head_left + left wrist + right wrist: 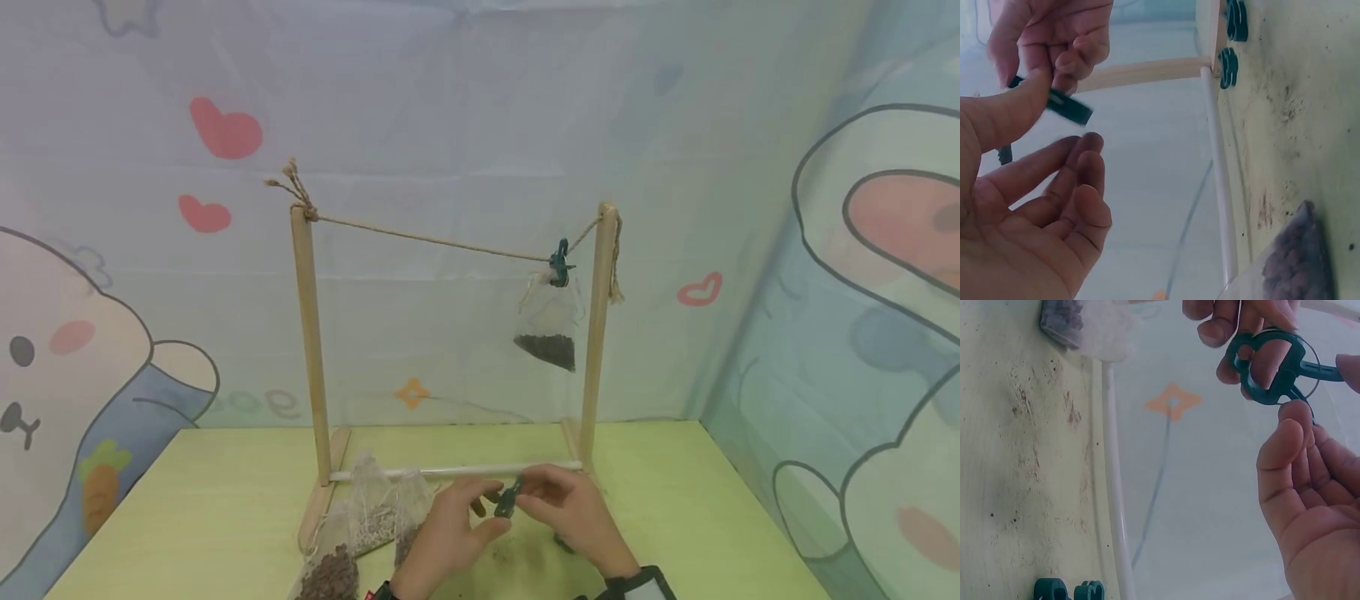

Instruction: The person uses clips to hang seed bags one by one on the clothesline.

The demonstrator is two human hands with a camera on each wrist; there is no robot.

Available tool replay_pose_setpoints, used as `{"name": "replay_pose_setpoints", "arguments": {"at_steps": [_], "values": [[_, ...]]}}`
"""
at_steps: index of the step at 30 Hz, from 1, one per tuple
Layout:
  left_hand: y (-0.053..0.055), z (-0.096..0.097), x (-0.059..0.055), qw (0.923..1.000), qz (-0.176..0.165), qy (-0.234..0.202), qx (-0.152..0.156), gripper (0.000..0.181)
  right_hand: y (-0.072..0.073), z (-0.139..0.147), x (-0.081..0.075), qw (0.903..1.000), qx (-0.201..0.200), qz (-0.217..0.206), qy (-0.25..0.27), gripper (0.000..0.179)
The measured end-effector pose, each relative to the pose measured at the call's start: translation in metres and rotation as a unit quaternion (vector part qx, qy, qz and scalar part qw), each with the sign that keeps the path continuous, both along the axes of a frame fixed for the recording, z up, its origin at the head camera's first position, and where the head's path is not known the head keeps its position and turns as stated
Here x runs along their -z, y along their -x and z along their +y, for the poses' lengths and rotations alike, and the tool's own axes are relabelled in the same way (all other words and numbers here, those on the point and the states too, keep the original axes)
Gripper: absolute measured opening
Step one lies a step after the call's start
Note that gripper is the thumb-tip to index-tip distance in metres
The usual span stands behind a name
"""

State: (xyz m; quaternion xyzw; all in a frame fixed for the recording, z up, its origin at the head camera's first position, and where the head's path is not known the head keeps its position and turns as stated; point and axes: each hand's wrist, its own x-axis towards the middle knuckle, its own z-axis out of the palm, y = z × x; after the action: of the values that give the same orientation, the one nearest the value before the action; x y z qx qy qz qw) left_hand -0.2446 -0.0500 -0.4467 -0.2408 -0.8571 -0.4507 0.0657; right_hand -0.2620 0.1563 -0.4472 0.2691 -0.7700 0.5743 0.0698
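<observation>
A green plastic spring clip (1266, 375) with a wire ring is between both hands, above the table's front part. My right hand (573, 508) pinches its two handles between thumb and fingers. My left hand (450, 525) holds the jaw end, its thumb (1025, 103) lying across the clip and its other fingers curled below. Two more green clips (1229, 65) lie on the table near the right hand. To the left hand's left are sheer bags, one with brown chunks (330, 575), one with pale bits (372, 525) and one with dark contents (405, 542).
A wooden frame (309, 333) with a white bottom bar (457, 471) stands behind the hands. Its rope (427, 242) sags toward the right, where another green clip (560, 265) holds a sheer bag of dark grains (547, 348). Dark crumbs dot the table (660, 500).
</observation>
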Motion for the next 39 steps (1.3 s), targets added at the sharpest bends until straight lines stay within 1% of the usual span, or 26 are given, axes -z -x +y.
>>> {"name": "replay_pose_setpoints", "arguments": {"at_steps": [1, 3, 5, 7, 10, 12, 14, 16, 19, 22, 25, 29, 31, 34, 36, 39], "values": [[0.000, -0.002, -0.001, 1.0000, -0.003, 0.000, -0.007, 0.045, 0.000, 0.000, 0.000, 0.9999, 0.004, 0.010, 0.000, 0.030], [-0.001, -0.007, -0.004, 0.9995, -0.006, 0.002, -0.032, 0.046, -0.001, -0.001, -0.001, 0.9996, 0.016, 0.023, -0.005, 0.029], [0.000, -0.014, -0.005, 0.9978, -0.002, 0.003, -0.067, 0.044, -0.003, -0.003, -0.006, 0.9988, 0.029, 0.035, -0.015, 0.028], [0.001, -0.022, -0.004, 0.9940, 0.001, 0.007, -0.109, 0.042, -0.005, -0.005, -0.009, 0.9973, 0.046, 0.052, -0.027, 0.027], [0.005, -0.034, 0.000, 0.9846, 0.006, 0.014, -0.174, 0.039, -0.004, -0.007, -0.010, 0.9931, 0.080, 0.077, -0.039, 0.023], [0.009, -0.041, 0.003, 0.9769, 0.002, 0.019, -0.213, 0.039, -0.002, -0.007, -0.007, 0.9901, 0.101, 0.087, -0.044, 0.021], [0.013, -0.047, 0.007, 0.9700, -0.009, 0.026, -0.241, 0.040, -0.001, -0.007, -0.005, 0.9879, 0.118, 0.090, -0.045, 0.019], [0.017, -0.052, 0.012, 0.9652, -0.020, 0.035, -0.258, 0.042, -0.001, -0.006, -0.002, 0.9869, 0.126, 0.090, -0.045, 0.019], [0.023, -0.057, 0.018, 0.9619, -0.041, 0.039, -0.268, 0.044, 0.001, -0.005, 0.002, 0.9860, 0.131, 0.092, -0.049, 0.017], [0.028, -0.061, 0.025, 0.9615, -0.056, 0.041, -0.266, 0.047, 0.001, -0.006, 0.002, 0.9849, 0.126, 0.105, -0.055, 0.014], [0.032, -0.062, 0.030, 0.9617, -0.072, 0.043, -0.261, 0.050, -0.003, -0.008, -0.005, 0.9850, 0.111, 0.120, -0.057, 0.011], [0.035, -0.064, 0.033, 0.9620, -0.094, 0.038, -0.253, 0.052, -0.011, -0.009, -0.018, 0.9878, 0.097, 0.109, -0.055, 0.009], [0.036, -0.065, 0.034, 0.9625, -0.103, 0.037, -0.248, 0.052, -0.013, -0.009, -0.021, 0.9882, 0.097, 0.104, -0.056, 0.009], [0.037, -0.067, 0.036, 0.9612, -0.121, 0.040, -0.244, 0.053, -0.012, -0.008, -0.019, 0.9877, 0.100, 0.108, -0.053, 0.009], [0.038, -0.068, 0.037, 0.9587, -0.132, 0.040, -0.249, 0.053, -0.010, -0.008, -0.016, 0.9870, 0.102, 0.115, -0.049, 0.009], [0.039, -0.068, 0.039, 0.9565, -0.138, 0.038, -0.254, 0.052, -0.008, -0.009, -0.012, 0.9860, 0.106, 0.120, -0.046, 0.009]]}}
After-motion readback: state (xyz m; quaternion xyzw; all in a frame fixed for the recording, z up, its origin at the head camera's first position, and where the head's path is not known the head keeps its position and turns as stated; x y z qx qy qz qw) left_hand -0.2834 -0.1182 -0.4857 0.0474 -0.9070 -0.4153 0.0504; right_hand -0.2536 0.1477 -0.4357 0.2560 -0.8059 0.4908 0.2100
